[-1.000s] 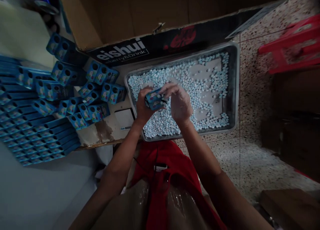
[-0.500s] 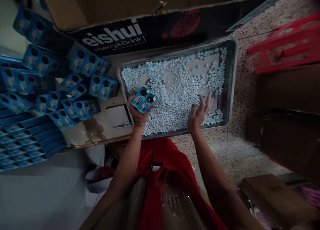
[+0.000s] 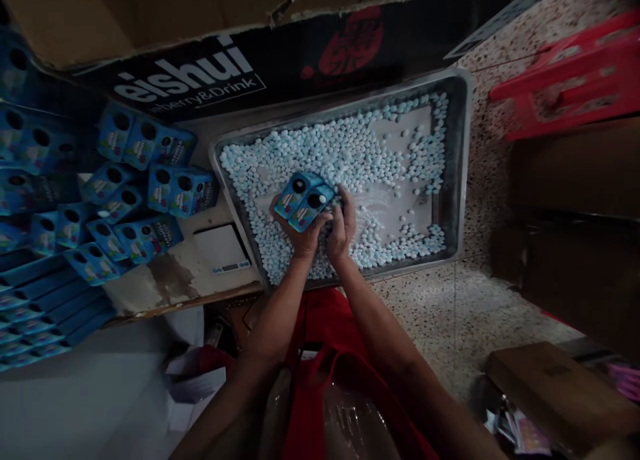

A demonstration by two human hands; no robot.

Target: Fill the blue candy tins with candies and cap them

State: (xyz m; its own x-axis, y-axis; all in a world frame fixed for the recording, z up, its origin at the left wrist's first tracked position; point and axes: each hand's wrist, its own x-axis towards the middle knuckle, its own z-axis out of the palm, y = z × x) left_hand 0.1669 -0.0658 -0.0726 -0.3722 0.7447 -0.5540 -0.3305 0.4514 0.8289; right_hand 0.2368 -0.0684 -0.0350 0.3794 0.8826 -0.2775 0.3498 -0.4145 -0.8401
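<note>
My left hand (image 3: 299, 237) grips a pair of small blue candy boxes (image 3: 303, 200) standing side by side, low over the left half of the metal tray. Each box has a round dark hole in its top, and a pale candy lies at the right one. Close against the right side of the boxes is my right hand (image 3: 342, 228), its fingers together and curled; what they hold is hidden. Light-blue and white candies (image 3: 300, 143) cover much of the metal tray (image 3: 466, 147), with a smeared bare strip right of my right hand.
Many more blue boxes (image 3: 170, 190) are grouped at the left. Between them and the tray lies a small white scale (image 3: 221, 248). A large open carton (image 3: 190, 73) borders the tray's far side. At right are a red crate (image 3: 575, 80) and brown boxes (image 3: 575, 247).
My right hand has swept left across the tray to the boxes, pushing candies away and baring a strip. My left hand and the boxes have shifted slightly right. The view has moved too.
</note>
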